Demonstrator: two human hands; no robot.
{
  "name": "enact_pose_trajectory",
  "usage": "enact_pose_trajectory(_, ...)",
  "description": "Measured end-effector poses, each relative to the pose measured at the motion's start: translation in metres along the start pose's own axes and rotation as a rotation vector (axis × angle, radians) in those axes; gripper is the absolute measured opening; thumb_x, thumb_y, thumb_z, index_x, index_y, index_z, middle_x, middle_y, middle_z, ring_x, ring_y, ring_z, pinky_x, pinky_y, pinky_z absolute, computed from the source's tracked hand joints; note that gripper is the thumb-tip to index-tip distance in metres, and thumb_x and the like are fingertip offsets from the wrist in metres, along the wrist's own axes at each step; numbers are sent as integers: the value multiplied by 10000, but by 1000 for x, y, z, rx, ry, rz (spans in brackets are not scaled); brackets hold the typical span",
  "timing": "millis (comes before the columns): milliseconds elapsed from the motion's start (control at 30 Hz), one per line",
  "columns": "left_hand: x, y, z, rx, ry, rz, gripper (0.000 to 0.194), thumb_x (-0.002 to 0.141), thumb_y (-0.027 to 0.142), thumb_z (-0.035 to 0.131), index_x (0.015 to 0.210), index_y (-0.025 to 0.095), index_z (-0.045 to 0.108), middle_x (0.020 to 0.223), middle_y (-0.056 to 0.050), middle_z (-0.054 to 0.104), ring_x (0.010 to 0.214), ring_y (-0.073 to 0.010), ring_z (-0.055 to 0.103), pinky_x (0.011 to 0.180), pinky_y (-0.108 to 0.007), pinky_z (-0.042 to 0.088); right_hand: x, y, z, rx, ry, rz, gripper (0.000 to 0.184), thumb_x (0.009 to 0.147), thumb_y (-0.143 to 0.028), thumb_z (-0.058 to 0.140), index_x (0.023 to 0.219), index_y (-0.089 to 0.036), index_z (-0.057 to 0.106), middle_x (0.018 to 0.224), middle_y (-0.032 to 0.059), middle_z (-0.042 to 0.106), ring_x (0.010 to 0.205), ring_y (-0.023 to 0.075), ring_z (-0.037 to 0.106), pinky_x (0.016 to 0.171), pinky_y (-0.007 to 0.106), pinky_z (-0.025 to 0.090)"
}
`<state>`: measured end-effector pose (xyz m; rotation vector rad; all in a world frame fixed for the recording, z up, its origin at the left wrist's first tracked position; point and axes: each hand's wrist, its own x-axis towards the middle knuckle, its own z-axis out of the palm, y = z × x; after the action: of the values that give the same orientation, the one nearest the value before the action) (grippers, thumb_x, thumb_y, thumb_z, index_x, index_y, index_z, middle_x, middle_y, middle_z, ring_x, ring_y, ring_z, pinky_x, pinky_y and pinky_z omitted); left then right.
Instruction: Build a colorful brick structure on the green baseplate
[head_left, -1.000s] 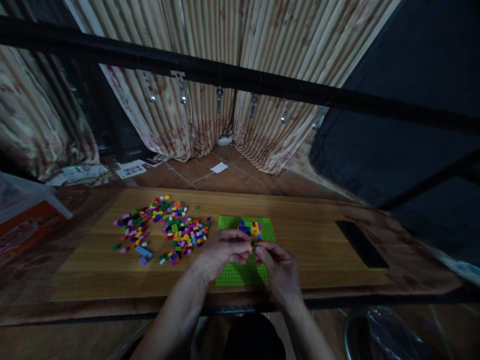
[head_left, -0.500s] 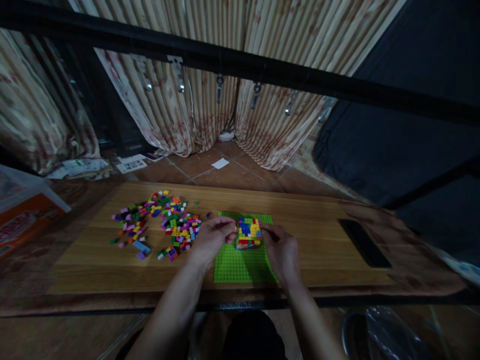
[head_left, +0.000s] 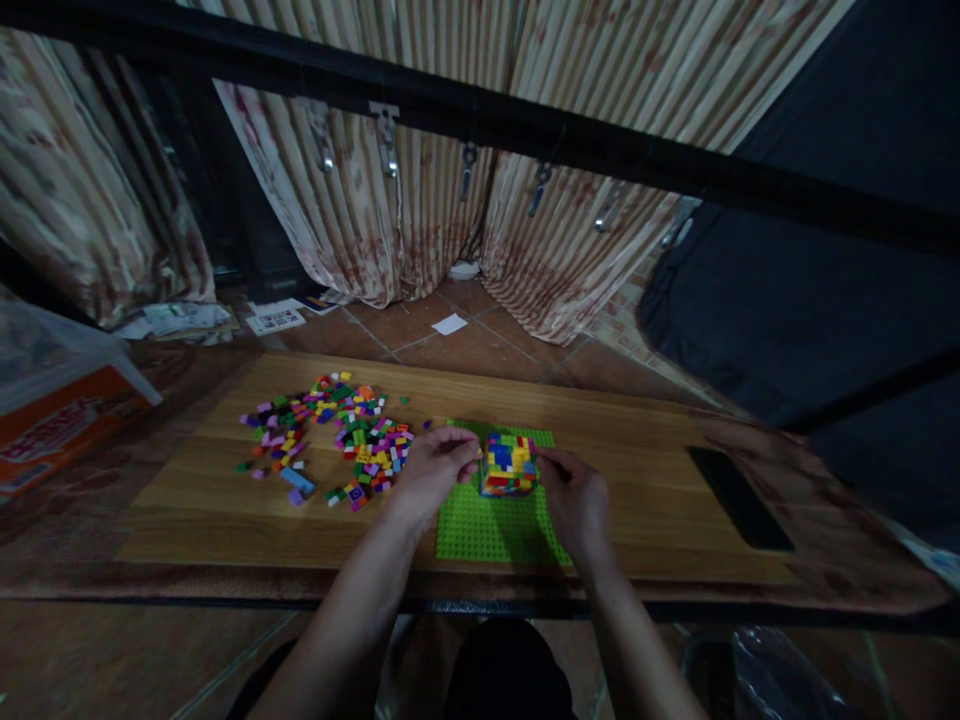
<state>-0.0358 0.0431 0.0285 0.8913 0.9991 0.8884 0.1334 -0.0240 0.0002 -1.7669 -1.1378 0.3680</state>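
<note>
A block built of multicoloured toy bricks [head_left: 511, 456], mostly yellow and blue on top, stands on a green studded baseplate [head_left: 487, 530]. At its left side my left hand [head_left: 442, 465] is closed in a pinch, with a small yellow toy brick [head_left: 479, 452] at the fingertips. My right hand [head_left: 576, 495] is at the block's right side, thumb and forefinger pressed together close to its upper edge. Whatever the right fingers hold, if anything, is too small to make out.
Loose toy bricks [head_left: 367, 450] lie scattered on the wooden board [head_left: 637, 480] to the left. A dark phone-like slab [head_left: 739, 497] rests at the right. A clear box with an orange label [head_left: 75, 410] stands far left. A black bar with metal clips [head_left: 570, 125] crosses above.
The whole scene has shifted slightly right in view as the head turned. Both hands keep nearly the same pinched pose on either side of the block.
</note>
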Motion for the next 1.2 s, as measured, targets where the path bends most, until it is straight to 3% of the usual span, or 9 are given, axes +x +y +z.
enact_pose_trajectory(300,3,-6,0,43,1,40,113,642,202,693,716,123,663,561,11,598,497,-76,517,478,-191,394,13,5,-2,285,-32,209,228,594,-360,728,684,-152,702,587,21,668,509,139,550,510,260,432)
enact_pose_trajectory(533,3,-10,3,35,20,39,131,660,246,697,713,128,673,578,13,605,507,-75,529,487,-186,403,18,-2,-11,-13,-116,-45,163,714,-309,633,721,-179,732,706,50,719,631,179,620,607,291,461)
enact_pose_trajectory(800,6,-14,4,30,0,62,159,695,273,683,734,119,672,600,10,613,519,-71,544,493,-178,412,19,-4,-10,-124,-128,-130,183,747,-275,578,725,-179,732,719,58,724,656,189,651,646,303,482)
enact_pose_trajectory(967,3,-13,5,-66,-3,52,141,678,233,711,731,108,672,592,-11,634,540,-86,577,543,-199,453,18,-6,-13,-137,-135,-165,189,755,-279,578,721,-183,737,753,74,725,689,209,669,672,325,496)
enact_pose_trajectory(1133,-2,-10,2,-162,-21,-7,158,665,193,749,778,103,685,674,-54,683,626,-117,638,654,-250,517,3,-15,-16,-68,8,-200,236,833,-332,543,859,-194,733,847,77,727,740,203,670,694,323,512)
enact_pose_trajectory(1200,-2,-9,1,-168,-25,-17,154,674,178,742,794,103,682,690,-62,689,625,-118,642,646,-247,517,-4,-23,-10,-25,-11,-229,234,855,-326,530,893,-201,725,886,74,720,779,197,669,716,318,515)
